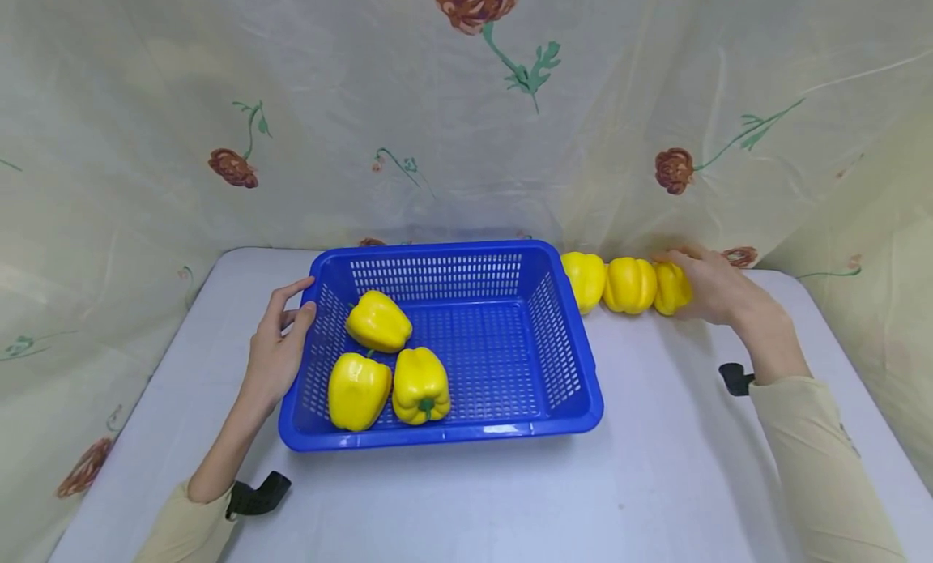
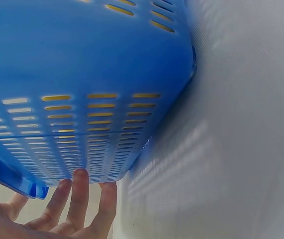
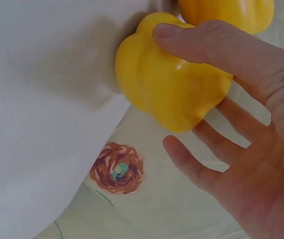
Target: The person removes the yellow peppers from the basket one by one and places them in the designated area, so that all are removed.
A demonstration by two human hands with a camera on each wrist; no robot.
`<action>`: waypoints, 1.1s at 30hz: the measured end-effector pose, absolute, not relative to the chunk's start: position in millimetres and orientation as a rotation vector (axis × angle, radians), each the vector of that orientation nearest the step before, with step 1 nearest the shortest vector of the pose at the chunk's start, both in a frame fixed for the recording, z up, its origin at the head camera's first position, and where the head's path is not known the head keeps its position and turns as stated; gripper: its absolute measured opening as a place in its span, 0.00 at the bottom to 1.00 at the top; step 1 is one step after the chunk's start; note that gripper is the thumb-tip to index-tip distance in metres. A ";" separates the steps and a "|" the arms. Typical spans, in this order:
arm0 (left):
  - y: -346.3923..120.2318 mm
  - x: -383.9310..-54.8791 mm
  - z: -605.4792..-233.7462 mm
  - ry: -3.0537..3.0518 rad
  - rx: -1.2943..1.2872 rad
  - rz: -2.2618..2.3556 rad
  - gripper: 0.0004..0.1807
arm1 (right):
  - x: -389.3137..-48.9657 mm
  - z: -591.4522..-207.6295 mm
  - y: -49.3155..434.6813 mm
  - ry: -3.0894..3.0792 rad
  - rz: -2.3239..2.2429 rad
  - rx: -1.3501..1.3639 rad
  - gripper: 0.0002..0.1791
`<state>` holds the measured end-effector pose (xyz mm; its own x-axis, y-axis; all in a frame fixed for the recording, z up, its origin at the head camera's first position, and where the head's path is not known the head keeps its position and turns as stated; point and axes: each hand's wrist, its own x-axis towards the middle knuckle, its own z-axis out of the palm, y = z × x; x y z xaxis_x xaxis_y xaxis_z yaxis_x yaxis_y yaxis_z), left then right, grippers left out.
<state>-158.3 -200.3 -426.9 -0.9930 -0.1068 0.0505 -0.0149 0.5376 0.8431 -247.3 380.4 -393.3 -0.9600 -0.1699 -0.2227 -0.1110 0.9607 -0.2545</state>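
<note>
Sleeves nearest; right hand held end pepper

My right hand curved thumb and fingers round it, rightmost of three yellow peppers rowed on the white table beside the blue basket. My left hand, fingers loosely extended, touched the basket's left side. Three more peppers lay inside, toward the left.

The white table bears a blue basket — yellow peppers beside it.
</note>
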 end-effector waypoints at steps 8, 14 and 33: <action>-200.7 -157.5 -427.3 -2.669 0.104 -1.462 0.28 | -244.5 -390.9 379.9 2.876 -0.345 -0.214 0.47; -200.4 -157.2 -427.2 -2.667 0.098 -1.462 0.27 | -242.6 -381.8 373.6 2.920 -0.330 -0.280 0.47; -200.2 -157.6 -427.2 -2.670 0.093 -1.447 0.27 | -217.7 -328.8 300.8 3.026 -0.197 -0.502 0.46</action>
